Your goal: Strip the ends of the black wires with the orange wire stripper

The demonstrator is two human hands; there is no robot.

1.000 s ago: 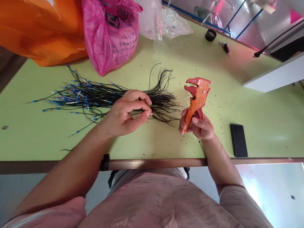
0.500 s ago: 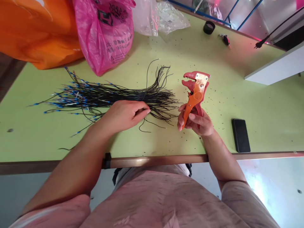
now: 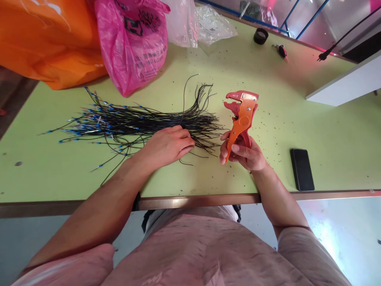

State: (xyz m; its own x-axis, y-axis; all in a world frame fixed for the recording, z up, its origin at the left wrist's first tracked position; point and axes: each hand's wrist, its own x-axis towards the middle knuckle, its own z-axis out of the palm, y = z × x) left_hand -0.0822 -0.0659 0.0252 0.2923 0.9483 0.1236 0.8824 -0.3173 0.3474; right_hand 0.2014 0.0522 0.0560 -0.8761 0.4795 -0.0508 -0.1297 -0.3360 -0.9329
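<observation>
A long bundle of thin black wires (image 3: 154, 119) lies across the green table, many of them with blue-collared metal ends at the left. My left hand (image 3: 172, 145) rests palm down on the near side of the bundle, its fingers curled and closed on black wire; the fingertips are partly hidden. To the right of the loose wire ends, my right hand (image 3: 245, 153) holds an orange and red wire stripper (image 3: 244, 119) upright by its handles. The stripper's jaws point left and stand apart, with nothing between them.
Behind the wires stand a pink plastic bag (image 3: 133, 47), an orange bag (image 3: 53, 43) and clear bags (image 3: 214, 24). A black phone (image 3: 302, 169) lies at right. Farther back are a black ring-shaped object (image 3: 261, 36), keys (image 3: 281, 51) and a white panel (image 3: 342, 85). Dark scraps dot the tabletop.
My left hand has slid slightly right along the bundle, and a loose wire near my forearm has shifted with it. My right hand and the wire stripper have moved a little left.
</observation>
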